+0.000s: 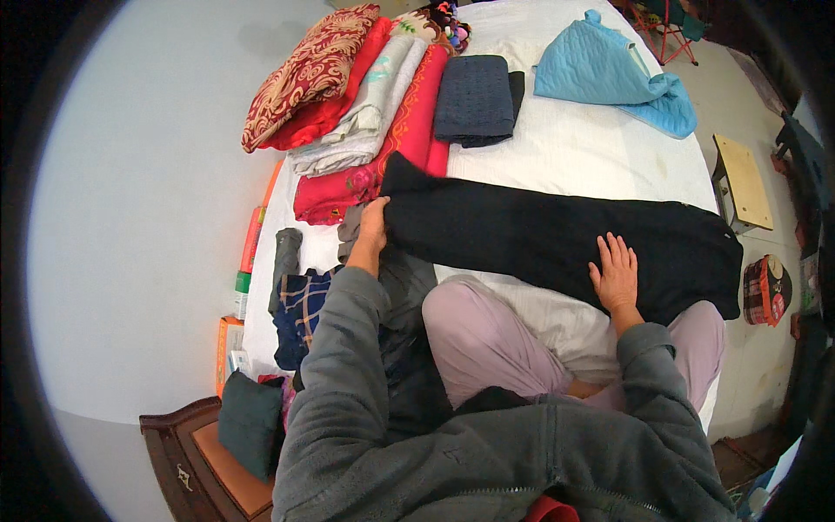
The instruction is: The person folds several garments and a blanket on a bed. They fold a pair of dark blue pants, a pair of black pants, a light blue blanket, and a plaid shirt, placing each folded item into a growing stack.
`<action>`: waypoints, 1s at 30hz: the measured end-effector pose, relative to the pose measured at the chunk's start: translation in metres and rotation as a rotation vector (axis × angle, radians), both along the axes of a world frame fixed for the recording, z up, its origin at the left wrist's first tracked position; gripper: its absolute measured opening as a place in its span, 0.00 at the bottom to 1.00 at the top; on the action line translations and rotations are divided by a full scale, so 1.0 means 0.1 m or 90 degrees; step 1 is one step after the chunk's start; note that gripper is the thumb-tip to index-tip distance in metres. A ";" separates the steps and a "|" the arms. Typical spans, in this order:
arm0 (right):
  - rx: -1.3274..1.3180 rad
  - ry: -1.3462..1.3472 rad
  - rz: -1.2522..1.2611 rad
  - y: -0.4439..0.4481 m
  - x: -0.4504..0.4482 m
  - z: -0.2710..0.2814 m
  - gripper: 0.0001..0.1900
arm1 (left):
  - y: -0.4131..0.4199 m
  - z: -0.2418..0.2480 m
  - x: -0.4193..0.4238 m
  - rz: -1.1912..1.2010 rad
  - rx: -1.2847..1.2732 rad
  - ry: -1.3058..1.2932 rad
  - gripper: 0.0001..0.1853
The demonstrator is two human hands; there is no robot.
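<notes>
Black trousers [509, 225], one leg laid over the other, stretch across the white bed sheet [626, 153] in front of my crossed legs. At their narrow left end, my left hand [374, 225] grips the hem edge. My right hand [614, 271] lies flat on the wider part, fingers spread, holding nothing. The waist end droops at the right over my knee and the bed's edge. Beyond the trousers sits a folded dark blue-grey knit garment [474, 98] on top of another dark folded piece. A light-blue quilted garment [590, 68] lies loosely bunched at the far right.
Folded quilts and blankets [355, 111] are stacked at the far left. Beside my left arm lie a plaid cloth [303, 307] and dark clothes [408, 293]. A dark cushion [251, 424] rests by the wooden headboard [189, 470]. A stool [743, 183] and a plaid bag [766, 290] stand on the floor at right.
</notes>
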State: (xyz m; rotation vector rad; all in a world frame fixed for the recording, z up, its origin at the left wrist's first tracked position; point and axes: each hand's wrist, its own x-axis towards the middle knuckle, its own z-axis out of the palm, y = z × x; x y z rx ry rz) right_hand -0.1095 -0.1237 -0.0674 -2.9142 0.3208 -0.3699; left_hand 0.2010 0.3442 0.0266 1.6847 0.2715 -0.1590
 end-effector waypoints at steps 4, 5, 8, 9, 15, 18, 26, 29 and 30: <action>0.004 0.005 -0.015 -0.09 -0.04 0.00 0.32 | -0.44 0.17 -0.14 -0.023 -0.319 0.146 0.18; 0.005 -0.001 -0.014 -0.08 -0.03 0.00 0.32 | -0.49 0.20 -0.17 -0.053 -0.327 0.170 0.19; 0.013 -0.009 0.001 -0.03 -0.01 0.01 0.32 | -0.41 0.05 -0.30 -0.323 0.201 -0.065 0.26; 0.013 -0.006 -0.004 -0.03 -0.01 0.01 0.32 | -0.45 0.05 -0.36 -0.420 0.424 -0.173 0.27; 0.016 -0.021 -0.005 -0.10 -0.05 0.00 0.32 | -0.46 0.00 -0.48 -0.413 0.852 -0.067 0.28; 0.029 -0.020 0.012 0.02 0.00 0.05 0.32 | 0.08 -0.21 -0.27 -0.231 0.622 -0.043 0.30; 0.024 -0.014 0.004 -0.01 0.00 0.05 0.32 | 0.56 -0.31 0.16 0.090 0.442 0.044 0.36; 0.017 -0.006 -0.006 -0.04 -0.01 0.05 0.32 | 0.38 -0.44 0.08 0.101 0.485 -0.107 0.33; 0.013 -0.005 -0.006 -0.05 -0.01 0.05 0.32 | 0.35 -0.40 0.06 0.049 0.562 -0.086 0.34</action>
